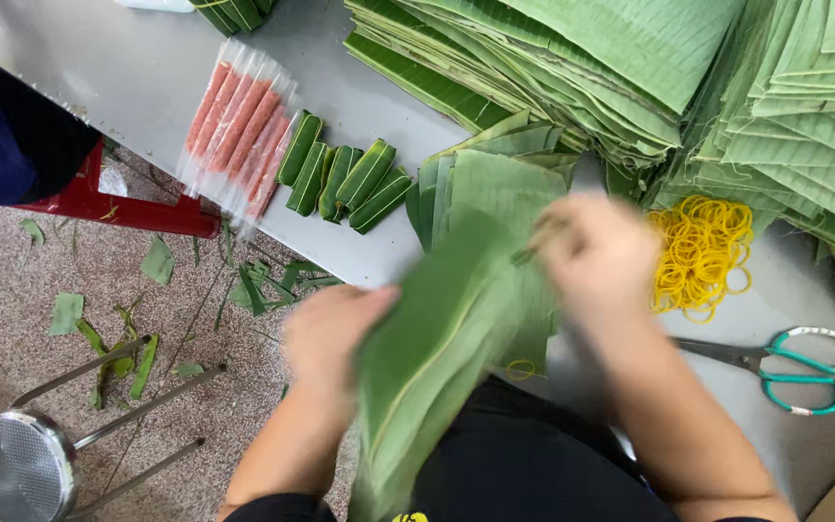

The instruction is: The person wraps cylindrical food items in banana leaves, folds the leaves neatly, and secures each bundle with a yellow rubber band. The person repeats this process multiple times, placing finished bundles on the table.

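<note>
Holding leaf (437,358): left hand (331,333) grips edge, right hand (596,256) fingers blurred, cannot tell. Five wrapped rolls (345,179) done; unwrapped sausages (239,126), leaf stacks (572,68) remain on table (147,68).

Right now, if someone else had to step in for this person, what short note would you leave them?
Left hand and right hand both grip one long green leaf strip over the table edge; both are motion-blurred, so the exact grip is unclear.
Done: five leaf-wrapped rolls lie in a row on the table.
Left: pink sticks in clear sleeves lie unwrapped beside them.
Supplies: cut leaf stack ahead, big leaf piles behind, yellow rubber bands and teal-handled scissors on the right.
</note>
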